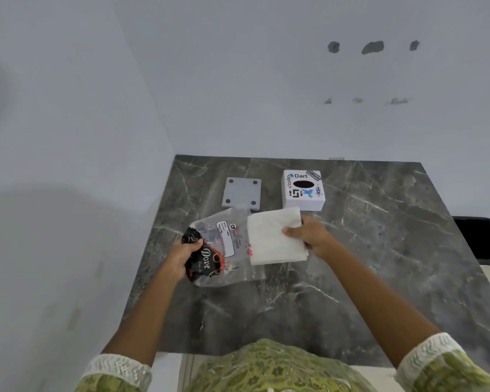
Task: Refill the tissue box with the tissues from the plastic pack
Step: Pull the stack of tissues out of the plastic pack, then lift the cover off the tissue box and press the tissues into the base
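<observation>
Right now a person stands at a dark gray marble counter (351, 278) that fills the middle and lower right of the frame. Both bare arms reach forward from the bottom of the frame, with green patterned sleeves that have white lace cuffs.

The left hand (183, 257) is closed tight around the black, crumpled end of a clear plastic pack (224, 247). The pack lies on the counter a bit left of the middle of the frame. It has a white label and a black part with the word "Dove" on it. Its open end points to the right.

The right hand (309, 233) is just right of the middle. It is pinched shut on a stack of white tissues (276, 239), with the thumb on top and the fingers tucked under the stack's right edge. The left edge of the tissues meets the open mouth of the pack, and I cannot tell if that edge is inside the pack or just out of it. The rest of the stack is out in the open above the counter.

A white tissue box (303, 190) sits on the counter just behind the tissues, above the middle of the frame. It has a dark oval hole on top and stickers around it, one saying "Dart". To its left, near it but not touching, lies a flat gray square plate (241, 192) with four dark dots at its corners.

Pale gray walls (238, 80) stand behind and to the left of the counter.
</observation>
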